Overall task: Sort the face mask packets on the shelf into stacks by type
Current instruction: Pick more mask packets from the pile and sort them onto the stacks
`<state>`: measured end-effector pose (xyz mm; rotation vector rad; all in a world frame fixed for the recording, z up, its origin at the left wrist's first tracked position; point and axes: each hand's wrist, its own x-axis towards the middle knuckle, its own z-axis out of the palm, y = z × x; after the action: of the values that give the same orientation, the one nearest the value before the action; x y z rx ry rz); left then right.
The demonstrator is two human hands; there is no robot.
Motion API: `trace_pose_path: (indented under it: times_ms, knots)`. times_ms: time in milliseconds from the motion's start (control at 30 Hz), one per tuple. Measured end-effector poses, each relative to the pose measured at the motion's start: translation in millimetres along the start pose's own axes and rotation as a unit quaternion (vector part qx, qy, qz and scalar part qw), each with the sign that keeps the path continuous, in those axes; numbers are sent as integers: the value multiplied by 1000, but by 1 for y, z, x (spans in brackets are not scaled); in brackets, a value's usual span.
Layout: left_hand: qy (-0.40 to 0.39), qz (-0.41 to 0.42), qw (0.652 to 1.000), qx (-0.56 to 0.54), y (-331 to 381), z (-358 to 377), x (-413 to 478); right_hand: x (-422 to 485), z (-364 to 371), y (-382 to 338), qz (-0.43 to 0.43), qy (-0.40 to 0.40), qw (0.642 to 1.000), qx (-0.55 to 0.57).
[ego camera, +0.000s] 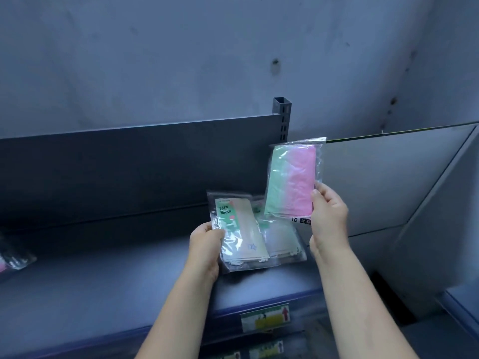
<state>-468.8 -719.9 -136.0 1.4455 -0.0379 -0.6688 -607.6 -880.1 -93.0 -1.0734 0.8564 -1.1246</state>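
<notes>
Here the right hand [328, 216] lifts a pink-green packet [293, 181], fingers gripping, while the left hand [206, 248] grips a beige packet [242, 235].

"FACE MASK" is printed on the beige mask packet [239, 233]; "10" is printed at the bottom of the green-and-pink mask packet [293, 181].

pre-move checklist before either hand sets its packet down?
1. Right hand grips the pink-and-green packet: ok, held upright above the shelf.
2. Left hand grips the FACE MASK packet: ok.
3. Two held packets are different types: ok, prints differ.
4. Matching stack for the FACE MASK packet: ok, a similar packet lies beneath it.
5. Matching stack for the pink-and-green one: cannot tell; the packets at the left edge are blurred.
6. Bare shelf space: ok.
</notes>
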Motion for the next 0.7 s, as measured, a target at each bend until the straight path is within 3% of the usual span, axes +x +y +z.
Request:
trace_pose_path:
  times_ms: [100, 233, 467, 700]
  knots:
    - [30, 68, 995, 70, -8, 17, 5, 10, -6, 1, 14, -6, 1000, 19]
    - [80, 93, 981, 149, -14, 33, 11, 11, -8, 4, 43, -28, 998, 19]
    - [67, 134, 943, 297, -19, 46, 12, 11, 1, 12, 83, -80, 993, -14]
    - [53, 153, 961, 225, -18, 35, 13, 7, 7, 17, 93, -118, 988, -20]
